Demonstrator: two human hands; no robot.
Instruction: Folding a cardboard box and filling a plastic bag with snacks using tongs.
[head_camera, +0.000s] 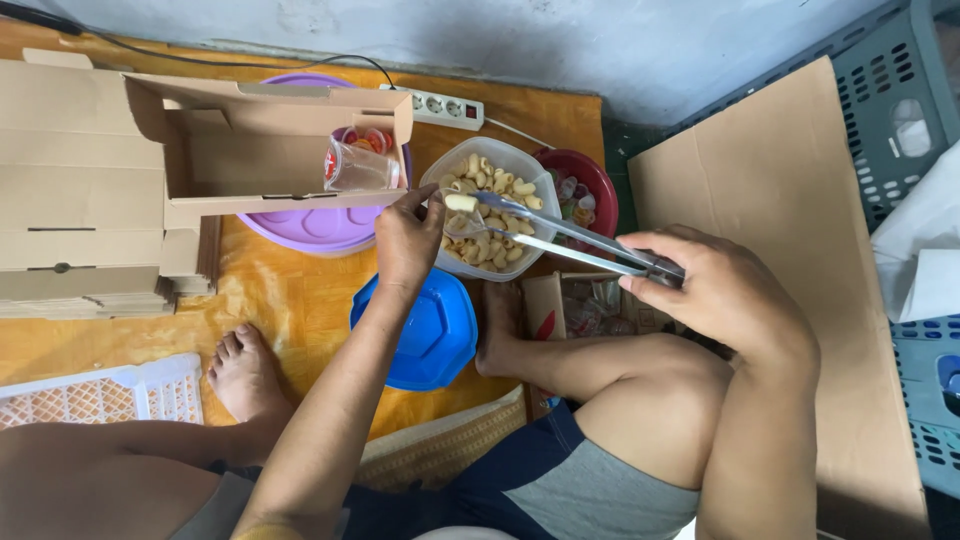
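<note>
Metal tongs (570, 235) gripped in right hand (725, 290), centre-right; pasta piece (461, 202) pinched at tips over clear tub (540, 185). Left hand (407, 240) fingertips pinched at tub rim, centre frame.

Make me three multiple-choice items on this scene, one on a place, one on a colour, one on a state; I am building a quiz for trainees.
1. Where does the clear tub of snack pieces sit?
A. on the white crate
B. between the purple basin and the red bowl
C. inside the cardboard box

2. What colour is the lid by the left forearm?
A. blue
B. green
C. black

3. What do the metal tongs in the right hand hold?
A. nothing
B. a cup
C. one pale snack piece

Answers: 1 B, the purple basin lies to its left and the red bowl to its right. 2 A, it is plainly blue. 3 C, one snack piece sits at the tips, beside the left hand.
</note>
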